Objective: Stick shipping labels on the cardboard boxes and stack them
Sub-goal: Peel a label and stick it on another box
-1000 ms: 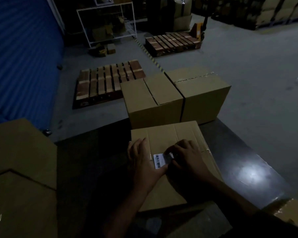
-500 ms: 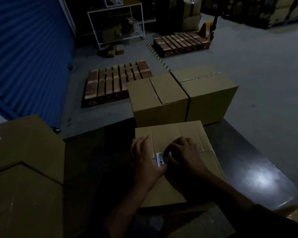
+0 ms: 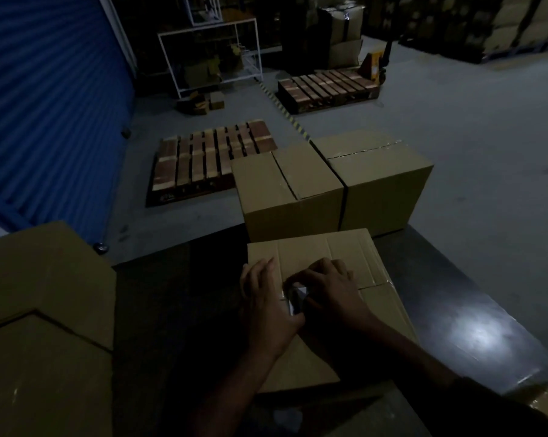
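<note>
Dimly lit warehouse: dark table (image 3: 184,310), 2 pallets on grey floor (image 3: 455,137).
Both hands rest on the near cardboard box (image 3: 345,253); left hand (image 3: 266,307) lies flat, right hand (image 3: 329,288) fingers curl over the white shipping label (image 3: 296,299).

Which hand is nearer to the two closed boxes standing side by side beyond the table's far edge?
Right, narrowly. The right hand lies further up the labelled box, closer to the two closed boxes; the left hand sits slightly further back, at the label.

bare dark table (image 3: 178,310) left, two boxes (image 3: 329,187) blocking ahead
</note>
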Motion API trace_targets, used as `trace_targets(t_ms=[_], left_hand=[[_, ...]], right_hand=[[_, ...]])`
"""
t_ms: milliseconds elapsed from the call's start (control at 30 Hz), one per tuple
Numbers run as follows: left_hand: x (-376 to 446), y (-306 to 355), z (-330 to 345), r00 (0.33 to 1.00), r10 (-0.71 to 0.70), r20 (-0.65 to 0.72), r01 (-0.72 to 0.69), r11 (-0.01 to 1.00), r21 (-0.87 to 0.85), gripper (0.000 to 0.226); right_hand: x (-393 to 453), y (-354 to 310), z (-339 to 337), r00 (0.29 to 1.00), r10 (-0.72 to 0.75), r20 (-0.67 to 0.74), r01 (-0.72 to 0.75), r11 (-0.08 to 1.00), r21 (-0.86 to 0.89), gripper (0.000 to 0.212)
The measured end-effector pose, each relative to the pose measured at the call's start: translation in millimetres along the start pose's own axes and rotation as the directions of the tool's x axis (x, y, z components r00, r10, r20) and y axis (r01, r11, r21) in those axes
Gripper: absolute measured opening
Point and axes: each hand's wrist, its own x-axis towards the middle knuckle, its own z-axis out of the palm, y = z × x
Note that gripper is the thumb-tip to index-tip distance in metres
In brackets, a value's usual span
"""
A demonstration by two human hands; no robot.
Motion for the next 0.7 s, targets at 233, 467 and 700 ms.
trace_targets(t_ms=[233, 467, 700], left_hand=[[3, -9, 6, 1.000, 0.000, -0.011, -0.001, 1.000, -0.025, 0.114], [21, -4, -10, 0.998, -0.018, 0.065, 0.019, 1.000, -0.024, 0.126], [98, 13, -21, 0.874, 0.142, 0.465, -0.295, 0.916, 0.273, 0.149]], right_hand=[[-7, 13, -4, 0.997, 0.033, -0.070, -0.012, 0.960, 0.279, 0.025], [-94, 12, 4, 0.950, 0.178, -0.256, -0.162, 0.983, 0.081, 0.057], [-102, 22, 2, 0.951, 0.147, -0.273, -0.170, 0.983, -0.062, 0.059]])
